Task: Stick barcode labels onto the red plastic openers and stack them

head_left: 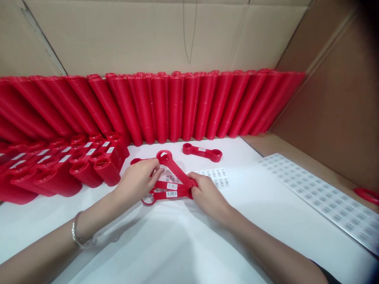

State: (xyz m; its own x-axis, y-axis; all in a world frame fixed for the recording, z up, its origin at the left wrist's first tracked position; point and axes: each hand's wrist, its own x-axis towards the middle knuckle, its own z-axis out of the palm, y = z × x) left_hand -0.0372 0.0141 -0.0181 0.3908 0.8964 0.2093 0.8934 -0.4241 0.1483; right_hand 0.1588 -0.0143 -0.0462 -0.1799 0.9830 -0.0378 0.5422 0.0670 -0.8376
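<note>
My right hand (209,193) grips the right ends of several red plastic pieces, which fan out toward the left. Two of these red pieces (161,195) bear white barcode labels. Another red piece (177,170) slants up to a ring end near my left hand. With its fingers pinched together, my left hand (140,177) is beside that ring end; what lies between its fingertips is too small to tell. Partly behind the held pieces, a small sheet of labels (219,177) lies on the white table. A short labelled red stack (203,152) rests beyond my hands.
Tall red stacks (174,106) stand in a row along the cardboard wall (148,35). Labelled red stacks (77,169) lie at the left. A large label sheet (319,197) lies at the right, near a red ring (367,195).
</note>
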